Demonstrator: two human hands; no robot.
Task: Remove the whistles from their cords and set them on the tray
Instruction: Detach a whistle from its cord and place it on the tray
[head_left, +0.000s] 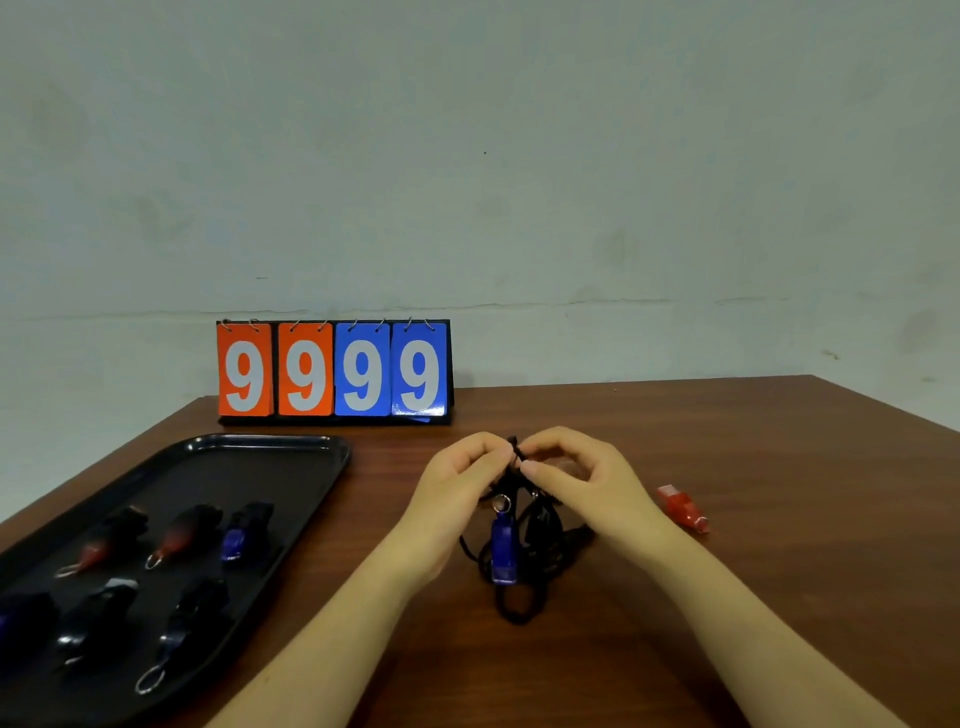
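both hands are meeting just right of the black tray (291, 457): the left hand (457, 486) and right hand (582, 475) are pinching the black cord (524, 603) between curled fingertips, hiding the clasp. the blue whistle (503, 551) is dangling below them. whistles on the tray are blurring into its dark surface. a red whistle (683, 509) is lying farther right.

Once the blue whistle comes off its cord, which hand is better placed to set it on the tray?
Left hand, probably: the tray lies on its side of the blue whistle.
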